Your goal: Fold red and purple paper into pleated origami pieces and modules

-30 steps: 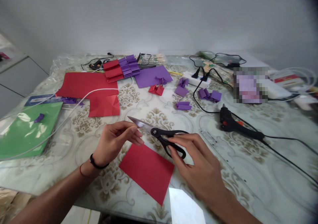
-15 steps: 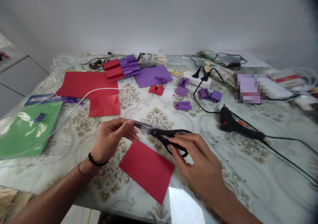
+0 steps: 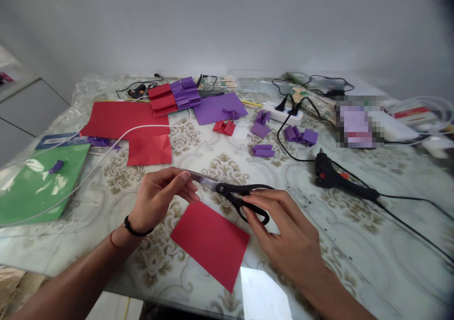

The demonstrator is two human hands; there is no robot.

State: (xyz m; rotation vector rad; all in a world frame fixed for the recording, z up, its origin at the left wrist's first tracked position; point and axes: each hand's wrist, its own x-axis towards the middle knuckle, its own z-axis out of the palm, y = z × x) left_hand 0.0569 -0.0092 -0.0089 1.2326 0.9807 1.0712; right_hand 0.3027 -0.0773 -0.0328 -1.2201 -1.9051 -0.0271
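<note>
Black-handled scissors (image 3: 222, 188) are being held above the flower-patterned tabletop (image 3: 198, 152), between the right hand (image 3: 289, 230), whose thumb and fingers are clamping on the handles, and the left hand (image 3: 161, 192), whose thumb and forefinger are pinching the blade end while its other fingers are staying slightly apart. Just below, a red paper sheet (image 3: 211, 246) is lying flat. Farther off, a black glue gun (image 3: 345, 187) is resting on the right, and a folded purple paper piece (image 3: 263, 150) is sitting beyond the scissors.

1 head camera, facing forward-down.
</note>
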